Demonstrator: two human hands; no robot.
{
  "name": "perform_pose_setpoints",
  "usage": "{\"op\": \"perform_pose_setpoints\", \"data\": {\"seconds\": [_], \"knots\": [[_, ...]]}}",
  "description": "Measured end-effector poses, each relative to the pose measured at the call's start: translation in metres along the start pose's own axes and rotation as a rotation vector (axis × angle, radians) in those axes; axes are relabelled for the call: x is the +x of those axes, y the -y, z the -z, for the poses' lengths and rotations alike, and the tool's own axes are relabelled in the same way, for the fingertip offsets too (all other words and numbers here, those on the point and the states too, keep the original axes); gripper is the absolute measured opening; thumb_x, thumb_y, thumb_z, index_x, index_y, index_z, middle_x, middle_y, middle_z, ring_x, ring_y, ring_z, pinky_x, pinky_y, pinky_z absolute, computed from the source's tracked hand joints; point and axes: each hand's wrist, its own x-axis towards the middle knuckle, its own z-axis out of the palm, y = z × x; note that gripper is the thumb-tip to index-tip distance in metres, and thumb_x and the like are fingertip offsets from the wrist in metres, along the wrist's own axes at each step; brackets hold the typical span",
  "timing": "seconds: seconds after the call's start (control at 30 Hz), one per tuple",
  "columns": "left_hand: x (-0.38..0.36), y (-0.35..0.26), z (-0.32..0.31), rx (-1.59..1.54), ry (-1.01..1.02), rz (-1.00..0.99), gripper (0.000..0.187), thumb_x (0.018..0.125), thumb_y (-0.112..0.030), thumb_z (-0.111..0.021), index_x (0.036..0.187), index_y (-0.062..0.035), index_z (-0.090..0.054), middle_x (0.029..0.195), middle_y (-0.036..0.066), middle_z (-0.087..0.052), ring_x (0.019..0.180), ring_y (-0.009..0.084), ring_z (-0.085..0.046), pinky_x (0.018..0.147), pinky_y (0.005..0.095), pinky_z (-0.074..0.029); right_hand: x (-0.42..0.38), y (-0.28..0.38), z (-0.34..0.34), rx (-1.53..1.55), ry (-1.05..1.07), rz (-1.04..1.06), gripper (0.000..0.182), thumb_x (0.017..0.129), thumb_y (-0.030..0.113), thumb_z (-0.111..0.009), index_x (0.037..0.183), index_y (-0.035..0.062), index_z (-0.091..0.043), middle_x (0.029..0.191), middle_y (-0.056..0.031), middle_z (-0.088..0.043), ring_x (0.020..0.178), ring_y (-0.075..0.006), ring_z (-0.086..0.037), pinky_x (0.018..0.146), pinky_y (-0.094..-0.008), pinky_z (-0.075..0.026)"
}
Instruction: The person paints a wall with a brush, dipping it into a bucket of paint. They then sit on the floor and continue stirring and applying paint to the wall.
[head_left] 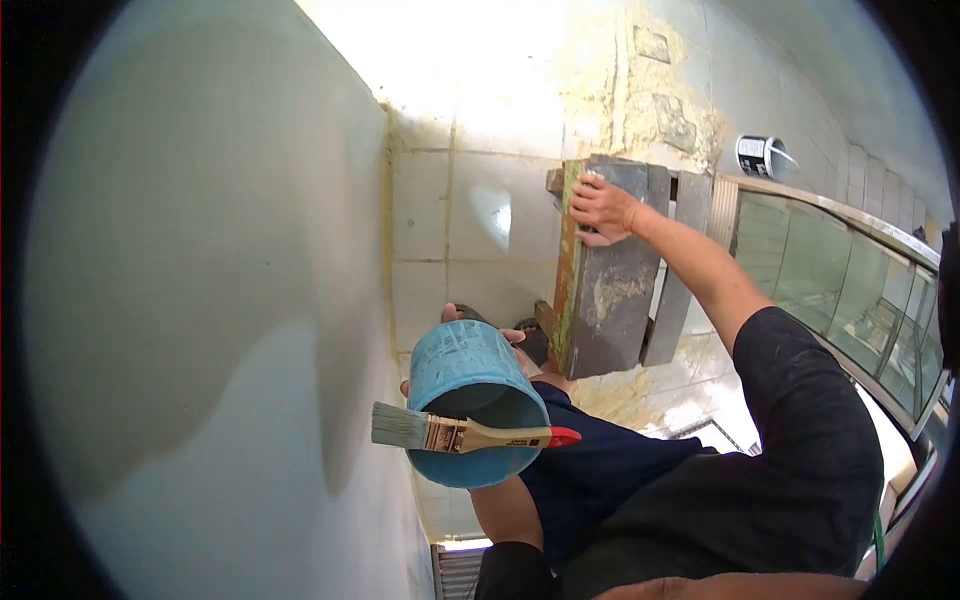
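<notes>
A blue bucket [465,357] is tilted, its mouth turned towards me, and a paintbrush [480,435] with grey bristles and a red-tipped wooden handle lies across the opening. My left hand [404,388] holds the bucket from behind and below; most of the hand is hidden by it. To the right stands a low bench [612,290] of dark planks, with a green and orange stained edge. My right hand [603,208] is curled over that edge near the bench's far end.
A painted wall [220,230] rises close on the left. Pale tiles [420,205] with yellowish smears cover the floor. At the upper right are a white and black bucket [757,156] and a glass-panelled frame [830,265]. My sandalled feet are beside the bench.
</notes>
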Motion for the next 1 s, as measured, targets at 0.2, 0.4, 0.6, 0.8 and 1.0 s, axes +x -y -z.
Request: {"op": "perform_pose_setpoints", "data": {"seconds": [0.2, 0.4, 0.6, 0.8, 1.0], "knots": [[0.04, -0.005, -0.063, -0.123, 0.228, 0.305, 0.123, 0.091, -0.091, -0.031, 0.155, 0.0133, -0.032, 0.133, 0.05, -0.047, 0.117, 0.0626, -0.059, 0.097, 0.0642, -0.053, 0.005, 0.003, 0.015, 0.002, -0.079, 0.093, 0.039, 0.086, 0.044, -0.068, 0.084, 0.0057, -0.064, 0.089, -0.0123, -0.058, 0.097, -0.0321, -0.056, 0.104, -0.0488, -0.039], [0.036, 0.033, -0.036, -0.042, 0.45, 0.077, 0.116, 0.094, -0.086, -0.035, 0.154, 0.0137, -0.031, 0.132, 0.049, -0.047, 0.119, 0.063, -0.057, 0.095, 0.0655, -0.054, 0.008, 0.006, 0.027, 0.042, -0.035, 0.089, 0.038, 0.089, 0.045, -0.067, 0.087, 0.0066, -0.066, 0.09, -0.0115, -0.06, 0.099, -0.0312, -0.057, 0.104, -0.048, -0.039], [0.034, 0.076, -0.013, 0.072, 0.536, -0.239, 0.091, 0.098, -0.066, -0.056, 0.163, -0.0097, -0.028, 0.143, 0.048, -0.037, 0.124, 0.0643, -0.051, 0.094, 0.067, -0.056, 0.012, 0.012, 0.02, 0.034, -0.094, 0.093, 0.037, 0.088, 0.045, -0.069, 0.085, 0.0079, -0.067, 0.089, -0.0113, -0.062, 0.095, -0.0309, -0.06, 0.104, -0.0479, -0.04], [0.045, 0.092, 0.008, 0.231, 0.666, -0.607, 0.087, 0.097, -0.046, -0.071, 0.166, -0.0204, -0.025, 0.15, 0.049, -0.028, 0.137, 0.0586, -0.047, 0.102, 0.0666, -0.053, 0.01, 0.013, 0.014, 0.004, -0.11, 0.134, 0.036, 0.088, 0.043, -0.069, 0.093, 0.0063, -0.068, 0.097, -0.0116, -0.066, 0.102, -0.0305, -0.061, 0.104, -0.0474, -0.039], [0.049, 0.089, -0.006, 0.224, 0.76, -0.374, 0.072, 0.099, -0.045, -0.067, 0.161, -0.0256, -0.037, 0.158, 0.033, -0.03, 0.135, 0.0562, -0.043, 0.089, 0.0594, -0.061, 0.008, 0.003, 0.003, -0.004, -0.192, 0.183, 0.037, 0.091, 0.043, -0.066, 0.095, 0.0067, -0.068, 0.096, -0.0113, -0.064, 0.103, -0.0295, -0.06, 0.103, -0.0483, -0.038]]}}
